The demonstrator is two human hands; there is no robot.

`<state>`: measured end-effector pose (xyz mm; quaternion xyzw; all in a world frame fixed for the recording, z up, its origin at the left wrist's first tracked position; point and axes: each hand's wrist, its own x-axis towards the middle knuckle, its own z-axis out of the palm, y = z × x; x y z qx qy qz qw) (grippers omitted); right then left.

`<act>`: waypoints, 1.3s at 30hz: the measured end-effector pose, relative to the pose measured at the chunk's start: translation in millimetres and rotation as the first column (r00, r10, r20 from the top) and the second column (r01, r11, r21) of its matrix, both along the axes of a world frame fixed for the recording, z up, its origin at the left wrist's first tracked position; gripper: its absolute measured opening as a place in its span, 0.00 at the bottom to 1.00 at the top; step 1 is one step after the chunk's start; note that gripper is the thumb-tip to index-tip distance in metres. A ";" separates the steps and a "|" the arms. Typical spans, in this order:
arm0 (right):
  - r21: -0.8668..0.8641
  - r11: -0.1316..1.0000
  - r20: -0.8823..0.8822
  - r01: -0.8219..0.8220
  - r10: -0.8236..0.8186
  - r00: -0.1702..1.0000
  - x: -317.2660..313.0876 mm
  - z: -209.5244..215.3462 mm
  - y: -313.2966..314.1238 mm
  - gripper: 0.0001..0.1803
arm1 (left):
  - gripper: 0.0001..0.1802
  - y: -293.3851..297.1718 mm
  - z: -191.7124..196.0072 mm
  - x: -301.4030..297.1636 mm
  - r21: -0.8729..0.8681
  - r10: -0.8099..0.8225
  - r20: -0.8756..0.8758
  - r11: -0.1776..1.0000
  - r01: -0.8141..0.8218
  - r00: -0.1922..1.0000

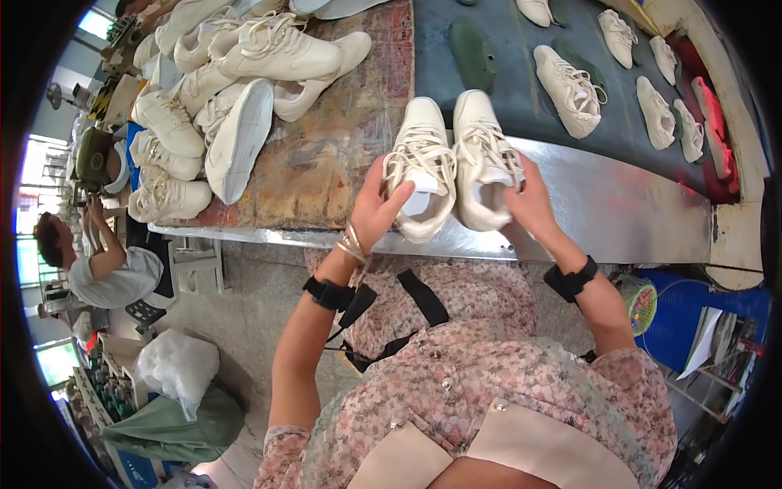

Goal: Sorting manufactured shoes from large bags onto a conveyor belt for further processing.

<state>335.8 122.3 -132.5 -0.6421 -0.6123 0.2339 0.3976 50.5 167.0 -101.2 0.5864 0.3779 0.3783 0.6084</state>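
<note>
Two cream lace-up sneakers are side by side in front of me, toes pointing away, over the near edge of the bench. My left hand [381,204] grips the left sneaker [422,167], its thumb by the shoe's opening. Closed on the right sneaker [482,163] is my right hand [531,200], with the thumb at the collar and the fingers mostly hidden behind the shoe. Both shoes have loose-looking cream laces, and their openings face me. Whether the soles touch the surface beneath, I cannot tell.
A heap of cream sneakers [236,73] covers the stained board [326,171] at left. A dark conveyor belt [513,106] carries more sneakers [570,94], green foot-shaped pieces [472,57] and red ones [715,126]. A metal ledge [619,208] borders it. Another person [114,261] works far left.
</note>
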 end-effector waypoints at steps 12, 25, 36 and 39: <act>-0.285 0.954 0.164 0.092 -0.046 0.985 91.9 15.2 -85.9 0.45 | 0.37 -52.2 -58.6 86.1 0.183 -0.112 -0.161 0.973 0.141 0.981; -0.351 0.907 0.374 0.232 -0.091 0.923 34.5 61.2 -68.8 0.24 | 0.28 -32.1 -28.9 112.7 -0.096 -0.338 -0.099 0.939 0.329 0.936; -0.383 0.410 0.730 0.828 -0.415 0.543 444.6 16.0 -240.3 0.16 | 0.13 -22.8 -46.4 132.5 -0.124 -0.345 -0.414 0.938 0.324 0.842; 0.182 0.489 0.908 0.853 -0.417 0.045 570.5 -44.3 -278.5 0.07 | 0.14 -16.6 -34.2 109.7 -0.079 -0.321 -0.480 0.943 0.324 0.817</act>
